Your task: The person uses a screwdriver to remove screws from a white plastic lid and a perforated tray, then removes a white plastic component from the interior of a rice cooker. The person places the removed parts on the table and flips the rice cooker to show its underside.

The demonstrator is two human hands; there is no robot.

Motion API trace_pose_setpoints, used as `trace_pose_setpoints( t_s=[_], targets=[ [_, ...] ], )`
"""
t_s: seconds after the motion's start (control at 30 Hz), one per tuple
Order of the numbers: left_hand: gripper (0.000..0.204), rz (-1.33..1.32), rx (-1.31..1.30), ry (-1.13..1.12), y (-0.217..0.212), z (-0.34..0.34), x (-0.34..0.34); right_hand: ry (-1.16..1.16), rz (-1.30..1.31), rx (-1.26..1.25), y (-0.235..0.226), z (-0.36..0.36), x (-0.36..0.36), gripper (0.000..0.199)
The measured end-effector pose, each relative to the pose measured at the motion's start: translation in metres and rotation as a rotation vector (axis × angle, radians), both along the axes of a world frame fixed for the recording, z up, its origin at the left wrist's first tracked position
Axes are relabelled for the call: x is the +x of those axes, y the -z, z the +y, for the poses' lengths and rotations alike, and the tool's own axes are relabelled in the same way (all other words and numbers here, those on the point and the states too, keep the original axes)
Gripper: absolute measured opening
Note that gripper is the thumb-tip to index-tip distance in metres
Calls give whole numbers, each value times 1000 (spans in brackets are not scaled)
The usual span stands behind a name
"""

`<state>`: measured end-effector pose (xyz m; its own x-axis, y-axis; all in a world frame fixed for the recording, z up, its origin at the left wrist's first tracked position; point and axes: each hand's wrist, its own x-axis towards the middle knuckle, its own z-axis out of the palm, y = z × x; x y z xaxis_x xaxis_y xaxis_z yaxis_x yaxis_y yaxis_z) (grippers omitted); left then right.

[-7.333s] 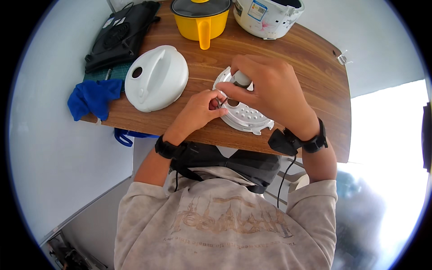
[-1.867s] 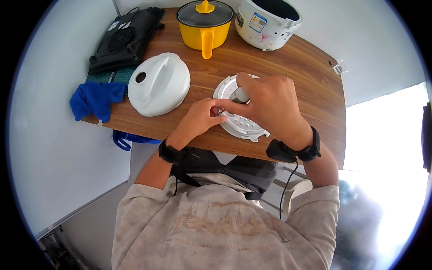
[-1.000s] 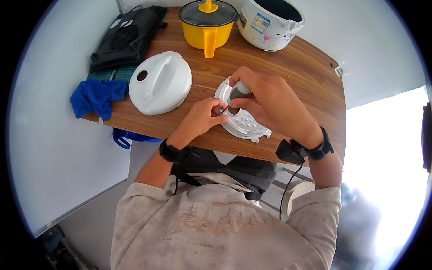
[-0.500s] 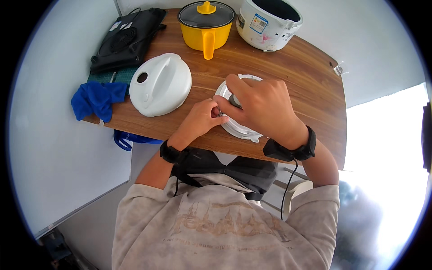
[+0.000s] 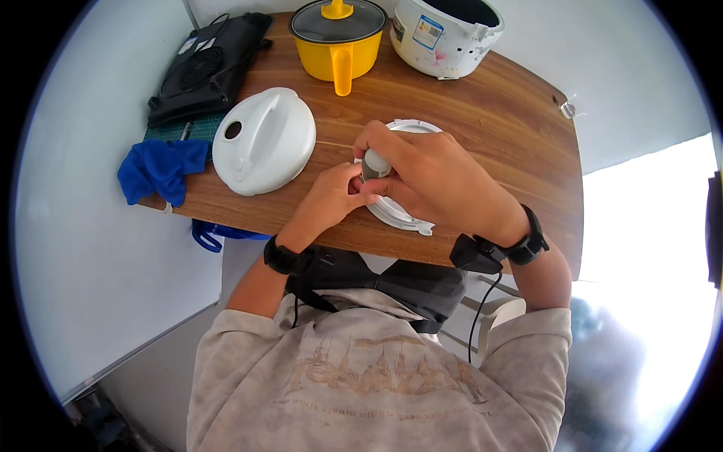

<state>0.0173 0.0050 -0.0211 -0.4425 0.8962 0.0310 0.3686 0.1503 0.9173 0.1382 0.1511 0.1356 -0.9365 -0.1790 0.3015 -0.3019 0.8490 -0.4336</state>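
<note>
A screwdriver with a thick grey-and-white handle stands nearly upright in my right hand, its fingers wrapped round the grip. Its lower end is hidden by my fingers. Beside it my left hand is closed in a pinch near the tip, but what it holds is hidden. Under both hands lies a white plastic ring-shaped part of a lid, partly covered by my right hand. To the left rests a white domed lid cover with a raised handle and a round hole.
Along the back stand a yellow pot with a glass lid and a white rice cooker body. At the left are a black appliance base, a green cutting mat and a blue cloth. The wooden table edge runs before me.
My right hand has tilted and shifted slightly, so more of the screwdriver handle shows and it has moved a little left toward my left fingertips. My left hand stays pinched.
</note>
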Motion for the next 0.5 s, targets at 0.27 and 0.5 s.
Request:
trace_pose_setpoints(
  t_s=[0.27,0.5],
  targets=[
    [31,66,-21,-18,-5,-1,2,148,116,-90,10,-6,3,40],
    [38,115,32,-45,14,3,-2,297,203,-119,29,-24,16,38]
  ],
)
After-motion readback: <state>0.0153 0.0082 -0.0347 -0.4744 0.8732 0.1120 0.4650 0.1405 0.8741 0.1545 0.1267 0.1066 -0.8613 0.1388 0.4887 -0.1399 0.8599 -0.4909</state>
